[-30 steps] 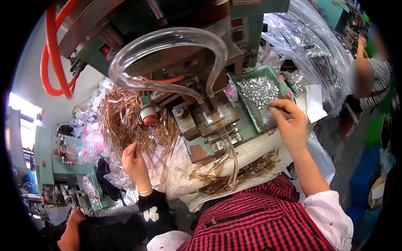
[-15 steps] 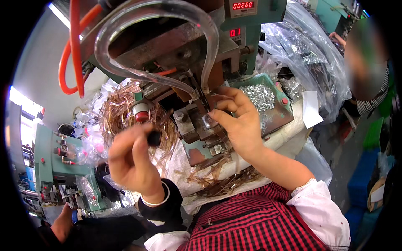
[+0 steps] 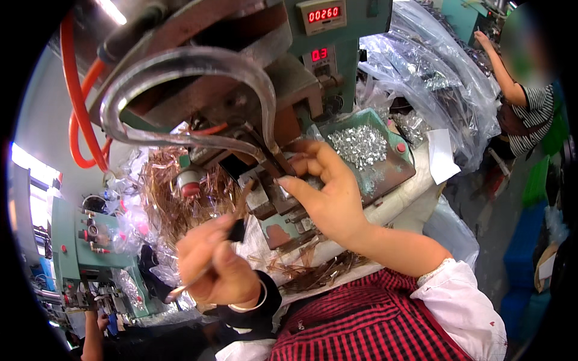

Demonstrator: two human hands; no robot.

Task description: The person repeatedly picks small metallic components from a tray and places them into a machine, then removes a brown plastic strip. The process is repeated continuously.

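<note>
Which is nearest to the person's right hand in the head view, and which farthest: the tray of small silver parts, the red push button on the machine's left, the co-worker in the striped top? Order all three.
From the right hand:
1. Tray of small silver parts, just above and right of the fingers.
2. Red push button, on the machine's left.
3. Co-worker in the striped top, far right, upper edge.

The clear tube in the upper middle is smooth, shiny plastic. The orange hose at upper left is glossy too. The green machine is painted metal, worn and dull. The tray right of the middle holds tiny shiny metal bits. The bags at upper right are crinkly clear plastic. The checked shirt at the bottom is soft cloth.
</note>
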